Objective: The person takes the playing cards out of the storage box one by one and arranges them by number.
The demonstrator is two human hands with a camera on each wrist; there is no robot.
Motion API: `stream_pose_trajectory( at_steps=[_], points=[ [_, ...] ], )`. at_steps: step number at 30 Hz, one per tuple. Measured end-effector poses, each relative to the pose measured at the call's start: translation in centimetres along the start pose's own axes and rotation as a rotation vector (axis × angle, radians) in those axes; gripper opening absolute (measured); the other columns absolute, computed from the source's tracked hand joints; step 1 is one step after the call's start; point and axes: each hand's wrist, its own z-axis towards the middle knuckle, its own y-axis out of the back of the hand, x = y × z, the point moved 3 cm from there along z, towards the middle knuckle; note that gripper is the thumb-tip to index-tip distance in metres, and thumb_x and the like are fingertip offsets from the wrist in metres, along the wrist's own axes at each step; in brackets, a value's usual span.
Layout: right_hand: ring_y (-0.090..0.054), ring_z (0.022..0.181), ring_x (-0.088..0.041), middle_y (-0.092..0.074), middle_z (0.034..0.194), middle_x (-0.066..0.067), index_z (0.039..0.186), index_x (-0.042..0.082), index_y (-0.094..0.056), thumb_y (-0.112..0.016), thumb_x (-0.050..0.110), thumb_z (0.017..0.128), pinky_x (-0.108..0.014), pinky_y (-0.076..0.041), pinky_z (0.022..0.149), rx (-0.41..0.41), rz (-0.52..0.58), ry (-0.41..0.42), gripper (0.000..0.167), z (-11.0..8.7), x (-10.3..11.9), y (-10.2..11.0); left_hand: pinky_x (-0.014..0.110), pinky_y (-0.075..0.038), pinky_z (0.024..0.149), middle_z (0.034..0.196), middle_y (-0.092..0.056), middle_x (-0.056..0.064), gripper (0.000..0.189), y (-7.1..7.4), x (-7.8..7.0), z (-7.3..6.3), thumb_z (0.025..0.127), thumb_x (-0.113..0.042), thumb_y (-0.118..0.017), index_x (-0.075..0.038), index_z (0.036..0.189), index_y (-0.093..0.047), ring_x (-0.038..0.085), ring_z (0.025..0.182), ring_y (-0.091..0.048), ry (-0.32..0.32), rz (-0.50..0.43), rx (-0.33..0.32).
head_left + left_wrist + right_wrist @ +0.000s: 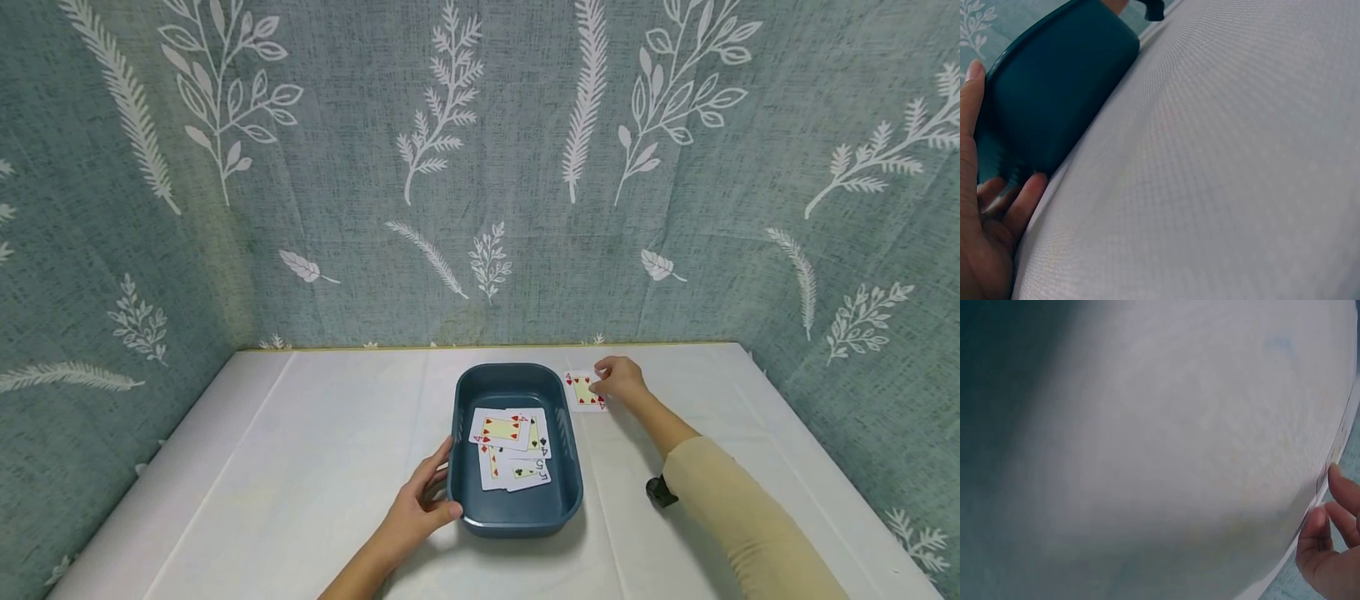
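A deep blue rectangular tray (517, 521) stands on the white-covered table. Inside it lies a loose overlapping pile of playing cards (502, 429), with hearts, spades, clubs and diamonds showing. At its left side, my left hand (420, 496) holds the tray, thumb at the rim and fingers against the outer wall. The left wrist view shows this left hand (988, 237) close against the tray wall (1054, 87). Beyond the tray's far right corner, my right hand (622, 379) pinches the right edge of a face-up hearts card (581, 400). In the right wrist view, the card is barely visible at the fingertips.
A small black object (660, 492) shows beside the right sleeve (738, 508). White cloth (300, 475) covers the table. A blue-green curtain (345, 167) with white leaf patterns rises behind the table's back edge and along both sides.
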Motion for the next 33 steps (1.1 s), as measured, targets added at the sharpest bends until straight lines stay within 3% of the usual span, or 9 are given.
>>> stream_pose_trajectory(
  at_steps=[4,11,16,33],
  points=[
    [-0.054,0.085,-0.027,-0.060,0.094,-0.018,0.117,-0.007,-0.060,-0.075,0.005,0.078,-0.036,-0.046,0.073,-0.023,-0.034,0.004,0.044,-0.1,0.2,0.0,0.022,-0.047,0.087,0.144,-0.041,0.010,0.076,0.1,-0.1,0.0,0.084,-0.020,-0.072,-0.024,0.148,-0.032,0.034,0.127,-0.045,0.002,-0.009,0.002],
    [-0.052,0.074,-0.021,-0.059,0.084,-0.011,0.120,-0.007,-0.057,-0.075,0.009,0.078,-0.030,-0.043,0.064,-0.033,0.001,0.057,0.048,-0.2,0.1,0.3,0.021,-0.047,0.086,0.144,-0.040,0.012,0.077,0.1,-0.2,0.0,0.084,-0.020,-0.072,-0.022,0.149,-0.031,0.035,0.128,-0.044,0.016,-0.012,0.004],
    [-0.051,0.072,-0.017,-0.059,0.081,-0.007,0.122,-0.006,-0.057,-0.075,0.013,0.081,-0.030,-0.043,0.067,-0.041,0.015,0.108,0.049,-0.3,0.4,0.6,0.020,-0.046,0.086,0.143,-0.041,0.012,0.077,0.1,-0.3,0.0,0.084,-0.020,-0.073,-0.023,0.149,-0.031,0.036,0.128,-0.044,0.017,-0.013,0.004],
    [-0.056,0.075,-0.019,-0.064,0.086,-0.009,0.126,-0.002,-0.057,-0.074,0.019,0.082,-0.028,-0.044,0.066,-0.036,0.046,0.232,0.051,-1.9,3.7,1.9,0.020,-0.047,0.087,0.142,-0.042,0.013,0.077,0.0,-0.3,-0.1,0.083,-0.020,-0.073,-0.026,0.148,-0.032,0.035,0.128,-0.045,0.015,-0.020,0.008]
  ],
)
